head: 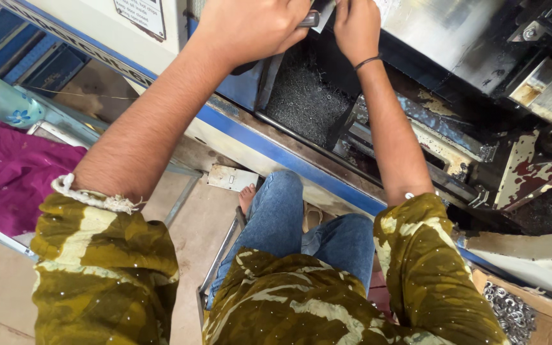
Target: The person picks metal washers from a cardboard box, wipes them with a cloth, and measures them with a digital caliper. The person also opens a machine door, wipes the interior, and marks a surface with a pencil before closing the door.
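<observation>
A grimy metal press machine (pixel 455 57) with a blue-edged frame fills the head view above a tray of dark metal shavings (pixel 305 96). The left hand (pixel 247 29) has its grip curled tight around a metal handle (pixel 310 19) at the top edge. The right hand (pixel 356 29) pinches a pale metal strip (pixel 324 11) just beside it.

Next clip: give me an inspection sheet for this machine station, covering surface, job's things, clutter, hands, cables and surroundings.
Surface: machine bed, worn and rust-stained, with a blue front edge.
Job's things: small metal bar in the left hand; what the right hand touches is hidden at the top edge of the frame.
Clutter: dark metal chips in the tray; a cardboard box of small metal rings at lower right.
Hands: left hand closed around the bar; right hand pinching just beside it, grip unclear.
Cables: nothing seen.
Surroundings: purple cloth at left, tan floor, person seated in jeans, one bare foot visible.
</observation>
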